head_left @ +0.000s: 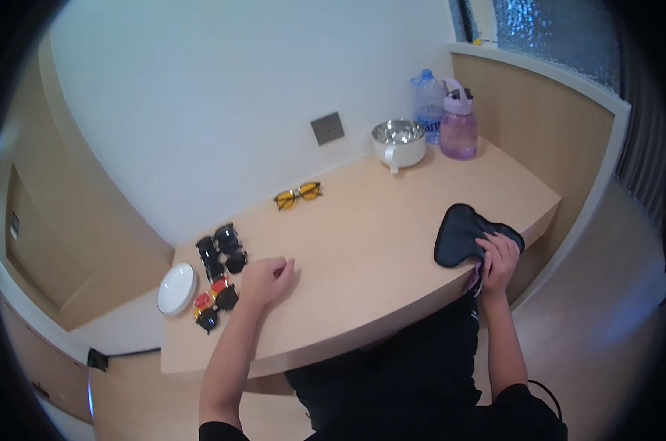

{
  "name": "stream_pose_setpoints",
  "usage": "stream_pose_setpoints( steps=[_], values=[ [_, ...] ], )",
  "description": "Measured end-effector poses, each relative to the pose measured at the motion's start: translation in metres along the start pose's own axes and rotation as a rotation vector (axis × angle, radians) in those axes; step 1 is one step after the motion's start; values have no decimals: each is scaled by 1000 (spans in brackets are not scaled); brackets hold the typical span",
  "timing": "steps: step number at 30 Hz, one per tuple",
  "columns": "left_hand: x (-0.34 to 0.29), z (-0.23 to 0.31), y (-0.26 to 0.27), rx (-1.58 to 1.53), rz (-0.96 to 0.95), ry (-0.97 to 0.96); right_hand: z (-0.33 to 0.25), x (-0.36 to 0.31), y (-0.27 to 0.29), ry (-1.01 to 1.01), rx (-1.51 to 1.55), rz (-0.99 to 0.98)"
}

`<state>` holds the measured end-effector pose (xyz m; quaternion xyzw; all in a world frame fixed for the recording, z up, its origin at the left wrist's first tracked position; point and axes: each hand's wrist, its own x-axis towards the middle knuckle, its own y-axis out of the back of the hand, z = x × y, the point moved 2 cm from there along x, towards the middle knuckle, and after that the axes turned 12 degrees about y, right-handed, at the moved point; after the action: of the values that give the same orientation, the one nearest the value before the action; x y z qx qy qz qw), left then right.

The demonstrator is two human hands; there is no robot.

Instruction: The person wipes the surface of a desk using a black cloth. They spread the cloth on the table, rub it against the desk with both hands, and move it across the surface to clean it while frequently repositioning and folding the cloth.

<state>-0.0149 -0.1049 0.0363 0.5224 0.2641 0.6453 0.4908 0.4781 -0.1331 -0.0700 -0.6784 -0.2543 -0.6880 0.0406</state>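
My left hand [265, 281] is curled into a loose fist on the table, with nothing visible in it. Just left of it lies a group of dark sunglasses [209, 256], and a red and yellow piece [214, 292] sits among them. At the table's right front edge, my right hand [499, 259] grips a dark padded sleep mask [461, 237], fingers on its top and the thumb hidden. The mask lies partly on the table. A bit of purplish strap [474, 279] hangs below the mask at the edge.
Glasses with yellow lenses [298, 195] lie near the wall. A white dish [177, 289] stands at the table's left end. At the back right are a white steel-lined bowl with a handle [399, 154], a clear plastic bottle [428, 103] and a purple bottle [458, 134]. A wooden partition [539, 110] bounds the right.
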Motion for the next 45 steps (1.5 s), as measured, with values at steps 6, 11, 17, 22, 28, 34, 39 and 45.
stream_pose_setpoints(
  steps=[6, 11, 17, 22, 28, 34, 39, 45],
  values=[
    [9, -7, -12, -121, -36, 29, -89, -1, -25, 94, 121, 56],
    [13, -18, -13, -149, -90, 164, -218, -4, -37, 161, 316, 30],
    [9, -34, -14, -242, -103, 307, -210, -4, -33, 436, 294, 22],
    [5, -18, -8, -158, -102, 247, -135, -9, -28, 417, 199, -14],
    [3, -28, -6, -98, -168, 219, -44, -15, -17, 228, 54, -20],
    [13, -25, -6, -59, -184, 171, -81, 4, -17, -18, 33, 3],
    [20, -26, -4, -39, -248, 215, -174, 17, -20, 67, 239, -210],
    [4, -19, -10, -101, -196, 273, -261, 17, -13, 226, 435, -242]
  ],
)
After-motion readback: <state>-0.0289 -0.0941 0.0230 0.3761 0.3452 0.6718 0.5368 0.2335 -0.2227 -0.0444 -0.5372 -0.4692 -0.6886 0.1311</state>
